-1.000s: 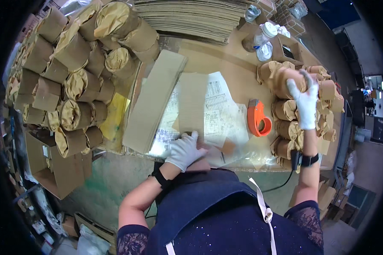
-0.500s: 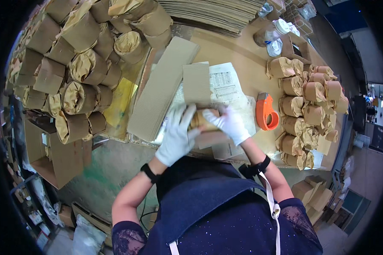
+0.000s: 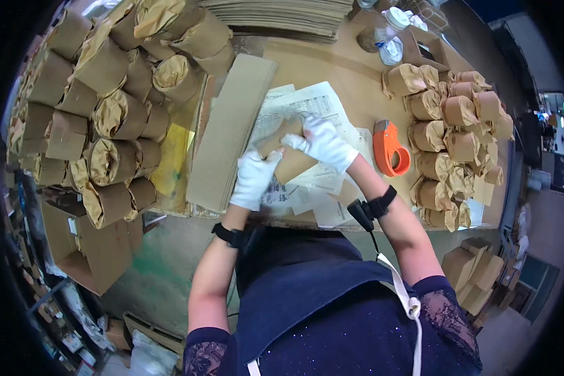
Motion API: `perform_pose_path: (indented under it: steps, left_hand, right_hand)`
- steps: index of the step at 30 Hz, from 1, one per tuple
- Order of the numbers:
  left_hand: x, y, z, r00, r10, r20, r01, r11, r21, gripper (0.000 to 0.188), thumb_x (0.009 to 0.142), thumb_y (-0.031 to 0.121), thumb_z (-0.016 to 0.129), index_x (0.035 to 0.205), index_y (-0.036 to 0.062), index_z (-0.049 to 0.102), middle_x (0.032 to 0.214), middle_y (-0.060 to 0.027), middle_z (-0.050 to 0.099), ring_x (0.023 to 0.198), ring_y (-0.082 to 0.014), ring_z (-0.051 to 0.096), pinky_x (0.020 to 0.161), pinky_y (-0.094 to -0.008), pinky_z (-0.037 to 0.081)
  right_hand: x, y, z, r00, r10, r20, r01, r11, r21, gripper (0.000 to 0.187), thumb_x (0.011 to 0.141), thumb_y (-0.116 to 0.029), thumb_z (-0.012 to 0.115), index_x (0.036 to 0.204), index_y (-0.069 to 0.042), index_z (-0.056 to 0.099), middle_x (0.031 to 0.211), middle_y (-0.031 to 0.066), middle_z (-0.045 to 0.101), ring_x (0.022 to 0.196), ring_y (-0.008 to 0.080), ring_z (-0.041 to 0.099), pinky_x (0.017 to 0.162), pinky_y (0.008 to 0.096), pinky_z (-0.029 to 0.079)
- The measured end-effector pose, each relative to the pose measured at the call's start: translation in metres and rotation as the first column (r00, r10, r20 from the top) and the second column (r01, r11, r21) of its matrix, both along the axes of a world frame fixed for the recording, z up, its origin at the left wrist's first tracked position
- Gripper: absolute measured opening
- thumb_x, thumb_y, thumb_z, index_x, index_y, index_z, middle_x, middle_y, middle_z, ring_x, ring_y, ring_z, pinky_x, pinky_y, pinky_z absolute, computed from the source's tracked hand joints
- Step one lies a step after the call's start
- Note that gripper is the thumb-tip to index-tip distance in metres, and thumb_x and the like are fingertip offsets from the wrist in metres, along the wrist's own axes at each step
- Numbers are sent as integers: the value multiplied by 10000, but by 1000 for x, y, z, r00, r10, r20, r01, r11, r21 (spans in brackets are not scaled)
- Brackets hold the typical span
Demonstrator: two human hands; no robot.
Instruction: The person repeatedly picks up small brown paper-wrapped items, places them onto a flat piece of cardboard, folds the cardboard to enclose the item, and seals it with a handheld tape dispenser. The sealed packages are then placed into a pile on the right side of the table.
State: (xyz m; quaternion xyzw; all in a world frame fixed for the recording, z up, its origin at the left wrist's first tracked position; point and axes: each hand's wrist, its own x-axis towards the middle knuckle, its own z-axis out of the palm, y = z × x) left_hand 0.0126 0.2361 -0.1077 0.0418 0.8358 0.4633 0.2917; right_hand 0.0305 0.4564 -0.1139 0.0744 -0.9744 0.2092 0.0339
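My hands wear white gloves and are above printed sheets on the table. Between them is a brown cardboard-wrapped bundle, tilted and partly covered by my fingers. My left hand is closed on its lower left side. With its fingers curled over the upper right side, my right hand grips the same bundle. What is inside the wrap is hidden. A long strip of corrugated cardboard lies flat beside my left hand. To the right of my right hand sits an orange tape dispenser.
Paper-wrapped rolls are piled at the left, and smaller ones stand in rows at the right. Flat cardboard sheets are stacked at the back near a lidded jar. An open carton stands below the table's left edge.
The short corrugated piece that lay flat on the sheets no longer lies there; brown cardboard now surrounds what my hands hold. My right hand has moved up and left, tilting the bundle.
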Motion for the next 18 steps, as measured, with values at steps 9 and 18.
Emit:
perform_pose_path:
  steps: [9, 18]
  left_hand:
    - [32, 8, -1, 639, -400, -657, 119, 895, -429, 874, 716, 439, 856, 1487, 156, 556, 1353, -190, 613, 1048, -380, 685, 896, -465, 578]
    - [40, 12, 1, 732, -487, -477, 380, 872, -307, 1125, 692, 536, 860, 1626, 129, 383, 1426, -225, 556, 1088, -391, 668, 887, -491, 596]
  right_hand:
    - [43, -21, 40, 815, -389, 429, 554, 739, -383, 525, 885, -558, 784, 874, -33, 778, 712, 235, 694, 671, 421, 704, 646, 483, 567]
    - [108, 23, 37, 816, -531, 229, 542, 840, 16, 635, 890, -692, 685, 803, -67, 756, 721, 208, 705, 695, 390, 714, 637, 500, 553]
